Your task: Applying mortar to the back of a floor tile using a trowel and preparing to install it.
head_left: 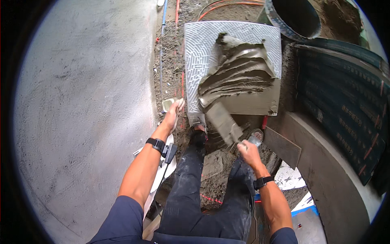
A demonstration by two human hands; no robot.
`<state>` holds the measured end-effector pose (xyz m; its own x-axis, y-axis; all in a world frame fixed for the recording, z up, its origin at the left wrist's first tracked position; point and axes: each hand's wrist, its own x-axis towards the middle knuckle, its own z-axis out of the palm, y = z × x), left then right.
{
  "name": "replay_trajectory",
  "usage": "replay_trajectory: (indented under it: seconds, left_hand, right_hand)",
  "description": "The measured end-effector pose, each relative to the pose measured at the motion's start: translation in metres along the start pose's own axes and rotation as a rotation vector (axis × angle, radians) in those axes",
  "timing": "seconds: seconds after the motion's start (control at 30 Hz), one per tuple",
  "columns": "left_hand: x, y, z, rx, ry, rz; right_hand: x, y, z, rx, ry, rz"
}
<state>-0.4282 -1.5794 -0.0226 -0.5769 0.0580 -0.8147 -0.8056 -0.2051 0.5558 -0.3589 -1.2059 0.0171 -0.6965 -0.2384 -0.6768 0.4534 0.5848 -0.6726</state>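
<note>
A black bucket (298,18) and orange cables (227,5) are lying beyond the grey tile (203,44), and our shoe (198,124) is crowding its near edge. We are stretching our left hand (172,115) forward, fingers loose and resting on the tile's lower left corner. Our right hand (248,151) is gripping the notched trowel (224,122), its blade pressing into the mortar (239,73) spread across the tile.

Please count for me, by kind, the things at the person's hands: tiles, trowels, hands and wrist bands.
Tile, grey, ribbed back up, partly spread with mortar: 1
Trowel, held in the right hand: 1
Hands, with the left hand at the tile's near corner: 2
Black wrist bands, left wrist band and right wrist band: 2
Total: 6
</note>
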Motion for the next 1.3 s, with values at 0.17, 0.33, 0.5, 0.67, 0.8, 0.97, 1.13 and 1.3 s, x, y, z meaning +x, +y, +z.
replay_trajectory:
  seconds: [0.17, 0.33, 0.5, 0.67, 0.8, 0.97, 1.13, 1.3]
  left_hand:
    - [0.023, 0.020, 0.019, -0.064, -0.003, 0.047]
    - [0.015, 0.031, 0.001, -0.100, -0.023, -0.063]
    - [-0.023, -0.006, -0.072, -0.072, 0.155, -0.054]
    - [-0.076, -0.075, -0.072, 0.048, 0.204, -0.151]
    - [-0.106, -0.126, -0.065, 0.073, 0.169, -0.153]
    - [-0.123, -0.145, -0.052, 0.054, 0.165, -0.187]
    - [-0.132, -0.138, -0.062, 0.013, 0.205, -0.206]
    - [-0.123, -0.130, -0.079, -0.009, 0.200, -0.132]
  right_hand:
    - [0.062, -0.028, 0.039, 0.347, 0.091, 0.150]
    - [0.026, -0.031, 0.062, -0.259, -0.088, 0.006]
    - [0.004, -0.067, 0.008, -0.424, -0.118, 0.031]
    - [0.080, -0.106, -0.048, -0.153, 0.016, 0.014]
    - [0.116, -0.123, 0.007, -0.257, -0.153, -0.013]
    - [0.103, -0.143, 0.074, -0.411, -0.354, -0.053]
    - [0.077, -0.161, 0.065, -0.308, -0.198, 0.029]
    - [0.101, -0.189, 0.026, -0.558, 0.118, -0.035]
